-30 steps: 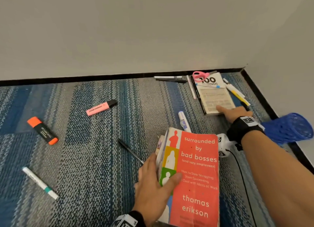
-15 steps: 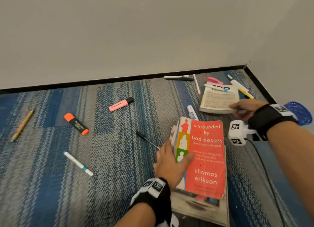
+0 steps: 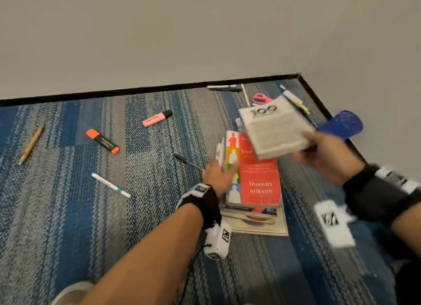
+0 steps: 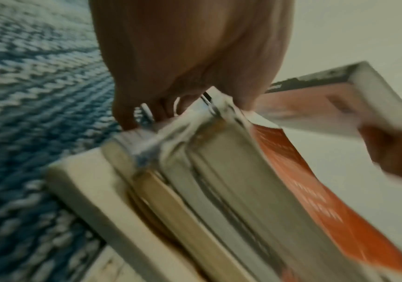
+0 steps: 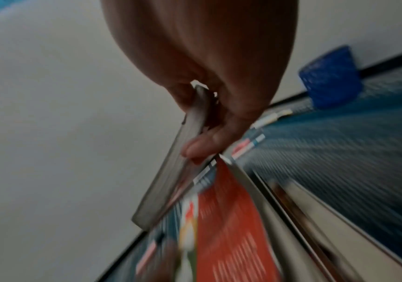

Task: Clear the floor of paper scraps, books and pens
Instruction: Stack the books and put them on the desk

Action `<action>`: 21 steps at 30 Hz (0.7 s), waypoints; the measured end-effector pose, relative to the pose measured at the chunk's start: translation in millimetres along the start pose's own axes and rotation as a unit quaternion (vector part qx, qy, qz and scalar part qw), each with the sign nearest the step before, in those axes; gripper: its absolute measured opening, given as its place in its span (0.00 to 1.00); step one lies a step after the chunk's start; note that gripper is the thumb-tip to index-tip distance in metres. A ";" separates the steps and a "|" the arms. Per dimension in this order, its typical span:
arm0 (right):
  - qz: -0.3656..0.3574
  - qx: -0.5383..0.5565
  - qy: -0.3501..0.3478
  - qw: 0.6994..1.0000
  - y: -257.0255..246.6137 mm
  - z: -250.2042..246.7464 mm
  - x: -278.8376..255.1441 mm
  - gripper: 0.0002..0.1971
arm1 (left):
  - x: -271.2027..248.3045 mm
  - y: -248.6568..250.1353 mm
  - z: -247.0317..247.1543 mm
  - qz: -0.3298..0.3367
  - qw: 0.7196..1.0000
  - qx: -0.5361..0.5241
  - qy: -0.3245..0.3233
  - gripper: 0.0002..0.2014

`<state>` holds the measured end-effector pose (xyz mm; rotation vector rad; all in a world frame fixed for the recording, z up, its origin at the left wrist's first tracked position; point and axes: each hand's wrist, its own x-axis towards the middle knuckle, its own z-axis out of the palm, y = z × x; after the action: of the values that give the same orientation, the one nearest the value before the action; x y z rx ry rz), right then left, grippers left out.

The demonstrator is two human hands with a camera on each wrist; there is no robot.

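Note:
A stack of books lies on the carpet, topped by a red paperback (image 3: 259, 181) with a large flat book (image 3: 262, 228) at the bottom. My left hand (image 3: 222, 169) grips the stack's left edge, thumb on the red cover; the left wrist view shows its fingers (image 4: 127, 114) curled over the page edges (image 4: 219, 190). My right hand (image 3: 319, 154) holds a white book marked "100" (image 3: 273, 129) in the air, tilted, just above the red paperback's far end. In the right wrist view its fingers (image 5: 202, 145) pinch that white book (image 5: 171, 181) by one corner.
Loose on the carpet: pink highlighter (image 3: 156, 118), orange highlighter (image 3: 102, 141), white marker (image 3: 111, 185), pencil (image 3: 31, 146), black pen (image 3: 188, 161). More pens (image 3: 222, 87) and pink scissors (image 3: 260, 98) lie by the back wall. A blue mesh basket (image 3: 341, 124) lies on its side at the right wall.
My right hand has lifted the white book off the carpet near the corner and carried it towards me, over the red paperback. My left hand has stayed on the stack.

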<state>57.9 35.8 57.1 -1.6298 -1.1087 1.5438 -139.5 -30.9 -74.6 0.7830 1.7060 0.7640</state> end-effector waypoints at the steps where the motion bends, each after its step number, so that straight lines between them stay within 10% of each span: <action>1: 0.042 -0.001 -0.044 0.998 23.1 2.4 -11.5 0.11 | -12.1 8.5 -9.0 0.000 0.999 -0.037 -0.013 0.51; 4: 0.098 -0.194 -0.055 0.974 86.3 7.0 -32.0 0.13 | -18.0 13.4 -22.1 -0.023 0.978 -0.182 -0.097 0.24; 7: 0.002 -0.466 -0.032 0.884 101.8 -1.3 -17.4 0.19 | -10.4 4.6 -20.0 0.006 0.981 -0.155 -0.117 0.27; 11: 0.072 -0.243 -0.057 0.966 87.2 -6.9 4.6 0.25 | 20.2 -15.1 -1.9 -0.005 0.992 -0.106 -0.074 0.52; 21: 0.169 0.026 -0.130 0.977 88.4 -2.3 -0.7 0.21 | -9.5 -12.9 30.2 0.028 0.994 -0.026 -0.101 0.34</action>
<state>73.7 -4.3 -20.1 -1.6788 -0.9421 2.0369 -109.8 -42.7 -86.9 0.8469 1.4834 0.7384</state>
